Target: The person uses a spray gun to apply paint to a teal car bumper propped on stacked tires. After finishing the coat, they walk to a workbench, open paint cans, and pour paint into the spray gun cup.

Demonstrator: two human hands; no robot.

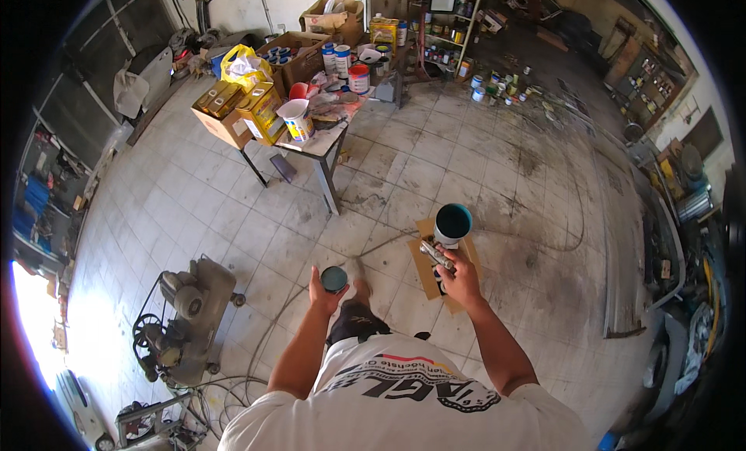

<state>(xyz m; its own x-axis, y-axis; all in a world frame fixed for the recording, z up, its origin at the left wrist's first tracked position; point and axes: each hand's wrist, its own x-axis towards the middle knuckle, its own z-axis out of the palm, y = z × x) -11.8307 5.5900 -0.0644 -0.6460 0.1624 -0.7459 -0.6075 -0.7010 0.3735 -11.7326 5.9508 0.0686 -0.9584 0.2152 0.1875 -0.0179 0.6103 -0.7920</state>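
Note:
In my right hand [461, 282] is a silver spray gun [437, 255], gripped with the fingers wrapped around it. On the gun sits an uncovered whitish cup [449, 238], its inside coated or filled with dark teal paint. My left hand [322, 296] holds a small round lid [334, 278] by its edge, teal face up; whether it has any depth I cannot tell. Below the gun, an open cardboard box [432, 282] shows its flaps, with its contents mostly hidden by my right hand. Both hands are in front of my body, well apart.
A table [320, 144] carrying paint cans and boxes stands ahead to the left. On the left is a wheeled air compressor [186, 299]. A hose [286, 305] runs across the tiled floor. Car panels [614, 241] line the right side; several cans stand farther back.

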